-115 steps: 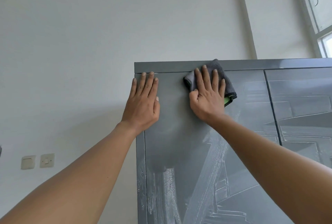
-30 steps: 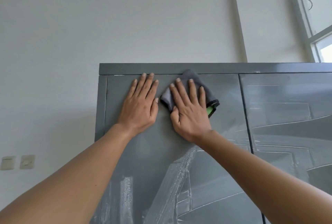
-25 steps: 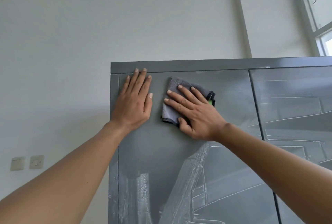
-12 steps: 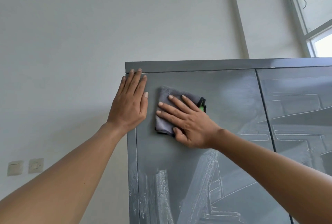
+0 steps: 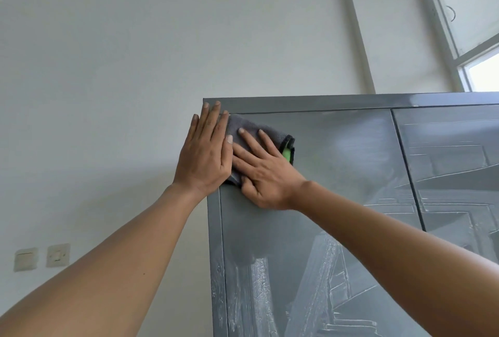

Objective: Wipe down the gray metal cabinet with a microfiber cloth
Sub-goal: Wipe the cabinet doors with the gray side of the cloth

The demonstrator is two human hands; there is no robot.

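My right hand [image 5: 266, 174] presses the gray cloth [image 5: 259, 134] flat, fingers straight and spread, against the cabinet [image 5: 337, 163] door's upper-left corner; my left hand [image 5: 206, 155], fingers straight and together, overlaps the cloth's left edge.

Glossy streaked metal cabinet [image 5: 337, 174], fuzzy cloth [image 5: 251, 127]

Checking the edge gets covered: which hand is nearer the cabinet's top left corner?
Left. The left hand lies flat over the cabinet corner; the right hand presses the cloth just right of it.
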